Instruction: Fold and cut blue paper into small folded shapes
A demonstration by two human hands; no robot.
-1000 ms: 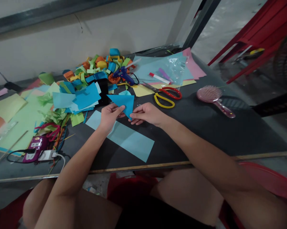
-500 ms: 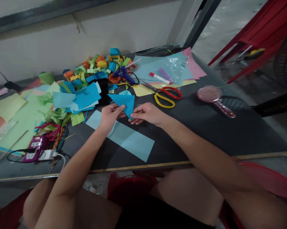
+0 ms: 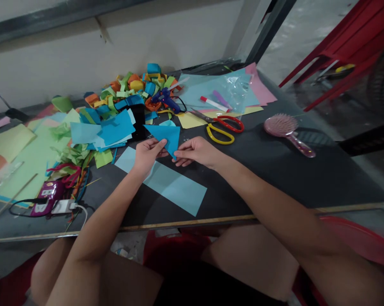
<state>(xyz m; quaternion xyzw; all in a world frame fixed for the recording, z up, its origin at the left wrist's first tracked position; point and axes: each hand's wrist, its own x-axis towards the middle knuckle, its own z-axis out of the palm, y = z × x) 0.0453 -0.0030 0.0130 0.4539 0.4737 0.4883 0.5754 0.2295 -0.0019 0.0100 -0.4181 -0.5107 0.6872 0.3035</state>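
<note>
A blue paper triangle (image 3: 168, 136), seemingly a folded sheet, is held up between both hands over the dark table. My left hand (image 3: 148, 155) pinches its lower left edge, thumb on top and fingers beneath. At the bottom corner, my right hand (image 3: 193, 152) grips the paper between thumb and fingers. Below the hands lies a long pale blue paper strip (image 3: 179, 187), partly covered by my left hand. Scissors (image 3: 222, 127) with one red and one yellow handle rest just beyond my right hand.
Folded colored paper pieces (image 3: 128, 89) are heaped by the wall, with a blue glue gun (image 3: 168, 101) beside them. Blue sheets (image 3: 115, 129) lie to the left, near a purple power strip (image 3: 49, 195). A pink hairbrush (image 3: 289, 131) and a marker (image 3: 214, 104) are on the right.
</note>
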